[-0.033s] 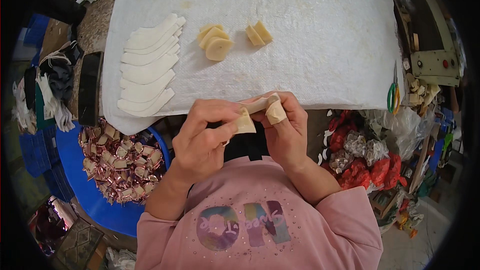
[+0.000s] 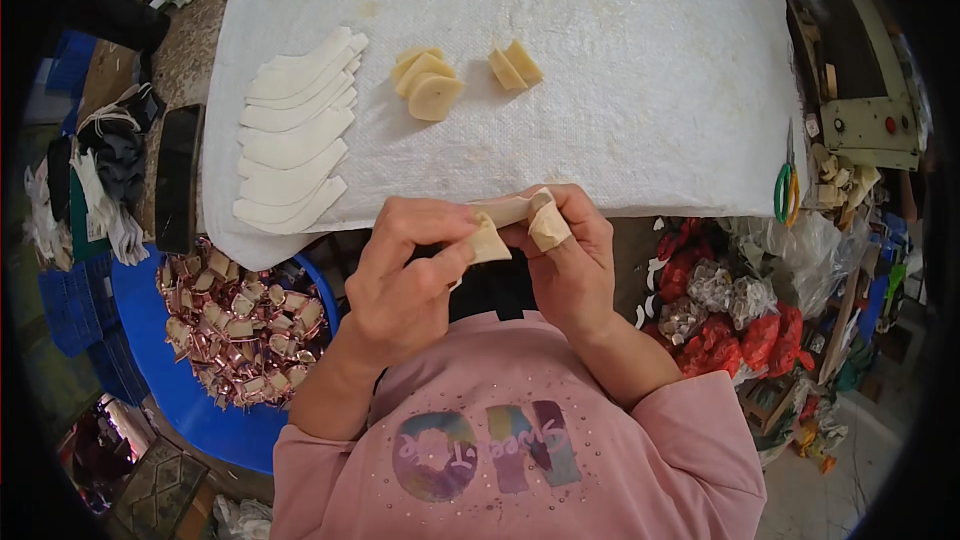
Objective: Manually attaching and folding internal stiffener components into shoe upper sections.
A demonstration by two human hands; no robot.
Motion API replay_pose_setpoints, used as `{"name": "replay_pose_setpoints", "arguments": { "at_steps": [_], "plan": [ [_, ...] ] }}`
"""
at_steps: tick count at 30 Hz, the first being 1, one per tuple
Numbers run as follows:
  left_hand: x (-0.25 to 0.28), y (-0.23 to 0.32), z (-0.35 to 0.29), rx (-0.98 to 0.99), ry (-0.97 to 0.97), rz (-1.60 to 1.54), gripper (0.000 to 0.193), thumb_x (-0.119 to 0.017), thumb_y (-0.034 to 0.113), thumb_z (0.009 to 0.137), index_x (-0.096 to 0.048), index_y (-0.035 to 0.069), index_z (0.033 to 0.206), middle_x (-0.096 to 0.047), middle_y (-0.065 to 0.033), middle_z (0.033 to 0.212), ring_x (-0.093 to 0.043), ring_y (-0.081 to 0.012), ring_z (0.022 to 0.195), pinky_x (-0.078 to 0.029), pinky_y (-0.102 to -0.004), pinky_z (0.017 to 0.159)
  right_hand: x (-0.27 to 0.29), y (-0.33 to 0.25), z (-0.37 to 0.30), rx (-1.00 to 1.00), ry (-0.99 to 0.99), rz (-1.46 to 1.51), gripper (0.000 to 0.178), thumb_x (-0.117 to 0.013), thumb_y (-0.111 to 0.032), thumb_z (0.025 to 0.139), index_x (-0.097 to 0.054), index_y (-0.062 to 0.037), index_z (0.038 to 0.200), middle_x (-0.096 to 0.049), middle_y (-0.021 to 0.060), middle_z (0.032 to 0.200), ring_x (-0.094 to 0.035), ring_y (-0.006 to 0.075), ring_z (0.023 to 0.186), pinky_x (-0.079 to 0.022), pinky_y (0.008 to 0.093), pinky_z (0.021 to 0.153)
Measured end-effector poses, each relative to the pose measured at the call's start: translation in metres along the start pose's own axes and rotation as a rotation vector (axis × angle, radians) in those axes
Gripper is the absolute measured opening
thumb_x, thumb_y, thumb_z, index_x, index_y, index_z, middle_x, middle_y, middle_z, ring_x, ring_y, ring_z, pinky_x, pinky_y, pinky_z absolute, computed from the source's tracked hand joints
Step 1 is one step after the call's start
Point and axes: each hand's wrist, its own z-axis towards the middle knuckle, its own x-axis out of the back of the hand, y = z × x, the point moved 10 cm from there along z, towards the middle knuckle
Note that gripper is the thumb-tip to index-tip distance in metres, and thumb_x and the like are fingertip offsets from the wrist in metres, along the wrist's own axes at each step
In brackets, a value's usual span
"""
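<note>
My left hand (image 2: pixel 402 265) is closed, thumb and fingers pinching a small cream flap-like piece (image 2: pixel 489 240) that hangs from its fingertips. Opposite it, my right hand (image 2: pixel 573 258) grips the other end of a pale curved strip (image 2: pixel 508 210), which stretches between both hands at the table's near edge. A cream wrap (image 2: pixel 548 228) covers the tip of my right thumb. I cannot tell whether the flap and the strip are joined. Beyond my hands, several white curved pieces (image 2: pixel 295 145) lie overlapped in a column at the left. Two small groups of tan rounded pieces (image 2: pixel 433 97) rest farther back.
White woven sheeting (image 2: pixel 640 90) covers the table. Green-and-orange-handled scissors (image 2: pixel 786 190) lie at its right edge. A dark phone-like slab (image 2: pixel 181 180) is at the left. Below it, a blue tub (image 2: pixel 150 340) holds many shiny pinkish parts. Red and clear plastic bags (image 2: pixel 735 335) crowd the right.
</note>
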Motion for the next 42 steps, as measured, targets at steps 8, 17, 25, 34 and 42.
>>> {"name": "replay_pose_setpoints", "arguments": {
  "at_steps": [8, 17, 25, 34, 42],
  "plan": [
    [-0.021, 0.01, 0.011, -0.07, -0.077, 0.309, 0.02, -0.064, -0.009, 0.063, -0.055, -0.003, 0.08, -0.054, -0.0124, 0.084, -0.052, -0.0249, 0.069, -0.043, -0.0312, 0.055, -0.008, -0.013, 0.002, 0.027, -0.053, -0.13, 0.024, -0.044, -0.009, 0.095, -0.055, 0.0066, 0.11, -0.062, 0.0152, 0.105, -0.062, 0.0194, 0.094, -0.051, 0.0336, 0.087],
    [-0.015, -0.014, 0.001, 0.125, -0.049, 0.251, 0.023, -0.061, -0.015, 0.063, -0.053, -0.001, 0.079, -0.056, -0.0132, 0.085, -0.055, -0.0249, 0.07, -0.046, -0.0329, 0.057, -0.01, -0.016, 0.02, 0.027, -0.277, -0.598, 0.027, -0.047, -0.018, 0.092, -0.06, 0.0025, 0.104, -0.065, 0.0129, 0.094, -0.064, 0.0175, 0.081, -0.048, 0.0291, 0.066],
    [-0.02, -0.015, -0.003, 0.135, -0.104, -0.176, 0.023, -0.061, -0.015, 0.074, -0.046, 0.001, 0.078, -0.06, -0.0171, 0.095, -0.063, -0.0284, 0.088, -0.051, -0.0317, 0.069, -0.015, 0.0, 0.031, -0.26, -0.491, -0.287, 0.033, -0.069, -0.006, 0.08, -0.056, 0.0012, 0.11, -0.063, 0.013, 0.101, -0.061, 0.0171, 0.094, -0.052, 0.031, 0.083],
    [-0.023, -0.028, -0.006, 0.181, -0.11, -0.02, 0.019, -0.064, -0.009, 0.078, -0.052, 0.003, 0.086, -0.06, -0.0141, 0.093, -0.058, -0.0186, 0.074, -0.046, -0.0255, 0.063, -0.008, 0.013, 0.036, -0.189, -0.33, -0.368, 0.035, -0.062, -0.01, 0.087, -0.049, 0.0013, 0.118, -0.066, 0.0089, 0.087, -0.061, 0.0108, 0.073, -0.051, 0.0248, 0.067],
    [-0.015, -0.066, -0.025, 0.67, 0.248, -0.557, 0.013, -0.065, 0.002, 0.085, -0.058, -0.004, 0.095, -0.062, -0.0116, 0.101, -0.056, -0.0106, 0.085, -0.048, -0.0241, 0.077, -0.021, -0.023, 0.035, 0.277, -0.38, -0.615, 0.024, -0.057, -0.007, 0.082, -0.059, -0.006, 0.106, -0.058, 0.0097, 0.108, -0.048, 0.026, 0.102, -0.038, 0.0362, 0.09]
  ]
}}
